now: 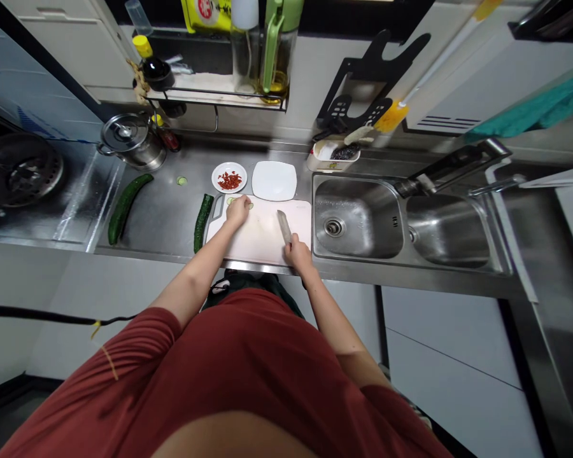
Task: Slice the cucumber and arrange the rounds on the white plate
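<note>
The fingers of the left hand [237,213] bend down onto the far left part of the board [262,238], with thin slices [232,200] at their far side and another just beside them on the right. I cannot tell whether they grip a slice or only press on it. The fingers of the right hand [298,256] are closed around the handle of the knife [284,226].

The relation that seems to matter most is the gap between blade and slices: the knife is to the right of the slices, apart from them, its long axis running away from the person and a little leftward. The left hand is the nearer to the slices. Whether the blade touches the board is unclear.

Farther out, a cucumber [203,222] lies just beyond the board's left edge, left of the left fingers, its long axis running mostly away from the person. Well to its left, a curved cucumber lies on the desk [160,210]. Past the board's far edge stand a plate of red pieces [229,177] and a bare white plate [274,180].
</note>
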### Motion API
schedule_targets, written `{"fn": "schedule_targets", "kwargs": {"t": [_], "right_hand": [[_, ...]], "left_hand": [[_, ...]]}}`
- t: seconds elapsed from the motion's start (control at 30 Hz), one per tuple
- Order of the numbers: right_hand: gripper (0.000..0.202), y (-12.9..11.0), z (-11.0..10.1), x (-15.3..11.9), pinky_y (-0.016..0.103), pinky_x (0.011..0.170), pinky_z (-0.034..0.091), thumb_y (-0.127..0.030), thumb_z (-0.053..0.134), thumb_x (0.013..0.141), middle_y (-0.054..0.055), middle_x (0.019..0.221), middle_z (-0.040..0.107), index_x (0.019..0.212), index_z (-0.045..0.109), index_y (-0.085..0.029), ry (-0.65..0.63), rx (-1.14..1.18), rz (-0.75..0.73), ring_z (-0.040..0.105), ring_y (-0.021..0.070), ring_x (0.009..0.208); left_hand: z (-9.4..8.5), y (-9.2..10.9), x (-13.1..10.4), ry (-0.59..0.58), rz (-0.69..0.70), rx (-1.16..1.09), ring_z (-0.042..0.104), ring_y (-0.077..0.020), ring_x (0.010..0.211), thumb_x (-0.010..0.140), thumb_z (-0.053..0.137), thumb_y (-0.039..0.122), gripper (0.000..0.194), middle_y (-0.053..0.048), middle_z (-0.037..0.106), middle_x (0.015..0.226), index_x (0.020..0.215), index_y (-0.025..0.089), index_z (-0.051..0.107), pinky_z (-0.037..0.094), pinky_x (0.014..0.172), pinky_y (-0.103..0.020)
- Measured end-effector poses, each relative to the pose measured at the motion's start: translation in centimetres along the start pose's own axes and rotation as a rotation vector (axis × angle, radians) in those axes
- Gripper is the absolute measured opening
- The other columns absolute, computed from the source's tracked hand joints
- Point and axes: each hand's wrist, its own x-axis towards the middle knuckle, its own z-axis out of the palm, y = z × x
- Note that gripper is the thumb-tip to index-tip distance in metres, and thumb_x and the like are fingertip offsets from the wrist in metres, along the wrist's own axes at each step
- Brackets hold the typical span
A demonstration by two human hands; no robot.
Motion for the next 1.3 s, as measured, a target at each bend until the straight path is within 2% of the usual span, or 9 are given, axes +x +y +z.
{"fn": "schedule_targets", "kwargs": {"t": [0.1, 0.23, 0.33, 0.4, 0.53, 0.77, 1.0, 1.13, 1.3], "right_hand": [[0.031, 0.1, 0.1, 0.1, 0.03, 0.07, 0.042, -0.025, 0.034, 0.094, 0.013, 0.091, 0.066, 0.123, 0.042, -0.015, 0.012, -0.001, -0.001, 0.063, 0.0249, 0.084], [0.031, 0.0, 0.1, 0.1, 0.03, 0.07, 0.042, -0.025, 0.035, 0.094, 0.012, 0.09, 0.065, 0.123, 0.042, -0.015, 0.013, -0.001, 0.0, 0.063, 0.0245, 0.083], [0.032, -0.1, -0.1, 0.0, 0.03, 0.072, 0.042, -0.025, 0.034, 0.095, 0.012, 0.092, 0.065, 0.124, 0.042, -0.015, 0.002, 0.001, 0.004, 0.062, 0.024, 0.085], [0.032, -0.2, -0.2, -0.1, 0.03, 0.073, 0.042, -0.025, 0.034, 0.095, 0.013, 0.093, 0.065, 0.124, 0.041, -0.014, -0.009, 0.001, 0.002, 0.062, 0.0242, 0.086], [0.033, -0.4, -0.5, -0.3, 0.031, 0.072, 0.042, -0.025, 0.034, 0.095, 0.014, 0.095, 0.065, 0.125, 0.041, -0.014, -0.02, -0.009, -0.009, 0.062, 0.0243, 0.086], [0.032, -0.7, -0.9, -0.6, 0.03, 0.072, 0.042, -0.024, 0.033, 0.095, 0.014, 0.097, 0.066, 0.124, 0.04, -0.014, -0.023, -0.04, -0.017, 0.063, 0.0239, 0.088], [0.032, -1.4, -1.6, -0.9, 0.03, 0.075, 0.043, -0.021, 0.035, 0.094, 0.014, 0.1, 0.065, 0.124, 0.04, -0.014, -0.059, -0.083, -0.055, 0.062, 0.0239, 0.092], [0.031, -1.9, -1.5, -1.5, 0.031, 0.077, 0.043, -0.019, 0.036, 0.093, 0.014, 0.1, 0.065, 0.123, 0.04, -0.016, -0.077, -0.084, -0.123, 0.062, 0.0245, 0.092], [0.029, -3.3, -0.9, -2.6, 0.032, 0.075, 0.044, -0.02, 0.037, 0.093, 0.013, 0.1, 0.065, 0.121, 0.041, -0.017, -0.111, -0.096, -0.201, 0.063, 0.0258, 0.092]], "left_hand": [[0.1, -0.5, -0.5, -0.039, -0.064, -0.176, 0.06, -0.0158, 0.086, 0.082, 0.054, 0.018, 0.023, -0.003, 0.068, 0.094, 0.1, 0.021, 0.067, 0.044, 0.079, -0.026], [0.2, -0.9, -1.6, -0.211, -0.135, -0.341, 0.059, -0.0119, 0.07, 0.075, 0.061, 0.016, 0.024, -0.002, 0.069, 0.082, 0.098, 0.016, 0.07, 0.046, 0.071, -0.022], [0.1, -0.9, -2.6, -0.343, -0.106, -0.316, 0.058, -0.0113, 0.064, 0.072, 0.063, 0.014, 0.024, -0.002, 0.069, 0.079, 0.094, 0.015, 0.072, 0.045, 0.066, -0.022], [-0.1, -0.7, -3.1, -0.379, -0.06, -0.227, 0.059, -0.0123, 0.065, 0.071, 0.062, 0.014, 0.023, -0.002, 0.07, 0.079, 0.092, 0.016, 0.073, 0.045, 0.066, -0.023], [-0.1, -0.1, -3.6, -0.304, 0.014, -0.053, 0.062, -0.016, 0.08, 0.073, 0.06, 0.016, 0.021, -0.002, 0.072, 0.087, 0.087, 0.021, 0.074, 0.046, 0.075, -0.024], [1.0, 0.4, -5.0, -0.052, -0.119, -0.049, 0.063, -0.0166, 0.087, 0.08, 0.052, 0.014, 0.022, -0.003, 0.071, 0.09, 0.092, 0.021, 0.069, 0.045, 0.077, -0.025], [0.6, -0.1, -6.5, -0.087, -0.103, 0.02, 0.062, -0.019, 0.09, 0.083, 0.053, 0.019, 0.021, -0.005, 0.07, 0.092, 0.1, 0.023, 0.065, 0.043, 0.079, -0.028], [0.2, -0.4, -5.7, -0.077, -0.058, 0.079, 0.06, -0.0211, 0.097, 0.083, 0.049, 0.016, 0.025, -0.006, 0.069, 0.099, 0.101, 0.022, 0.065, 0.043, 0.082, -0.03], [0.3, -0.6, -3.9, -0.115, -0.048, 0.102, 0.059, -0.0222, 0.098, 0.082, 0.055, 0.02, 0.02, -0.008, 0.068, 0.101, 0.097, 0.02, 0.066, 0.043, 0.084, -0.03]]}}
